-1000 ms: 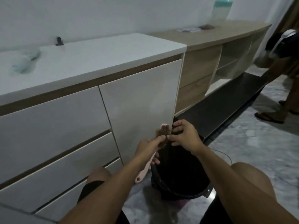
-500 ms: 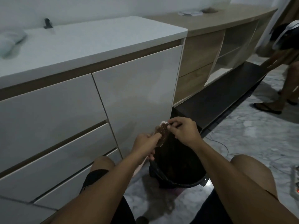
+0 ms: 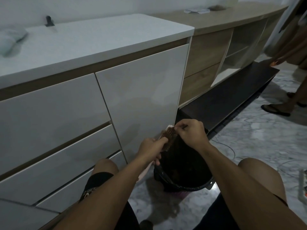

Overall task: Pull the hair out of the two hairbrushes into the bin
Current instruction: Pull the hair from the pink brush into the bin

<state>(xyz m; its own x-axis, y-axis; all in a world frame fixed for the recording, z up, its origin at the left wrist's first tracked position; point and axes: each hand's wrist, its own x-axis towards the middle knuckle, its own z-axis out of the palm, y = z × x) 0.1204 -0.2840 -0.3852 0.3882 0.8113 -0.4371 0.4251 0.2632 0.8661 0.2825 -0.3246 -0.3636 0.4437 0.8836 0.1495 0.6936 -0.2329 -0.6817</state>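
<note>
A pink hairbrush (image 3: pixel 169 136) with brown hair matted in its bristles is held over the bin (image 3: pixel 183 183), a dark bucket lined with a black bag on the floor between my knees. My left hand (image 3: pixel 152 151) grips the brush by its handle, bristles turned to the right. My right hand (image 3: pixel 191 132) pinches the hair at the top of the brush head with thumb and fingertips. The handle's lower end is mostly hidden behind my left forearm. Only one hairbrush is in sight.
A white cabinet (image 3: pixel 141 90) with drawers stands right behind the bin. A low dark shelf (image 3: pixel 232 97) and wooden unit run to the right. Another person's legs and sandals (image 3: pixel 275 110) are at the far right. A cable and power strip (image 3: pixel 303 185) lie on the marble floor.
The camera tilted down and moved closer to the cabinet. My right hand closed its fingers on the hair at the brush's top. The brush stayed over the bin.
</note>
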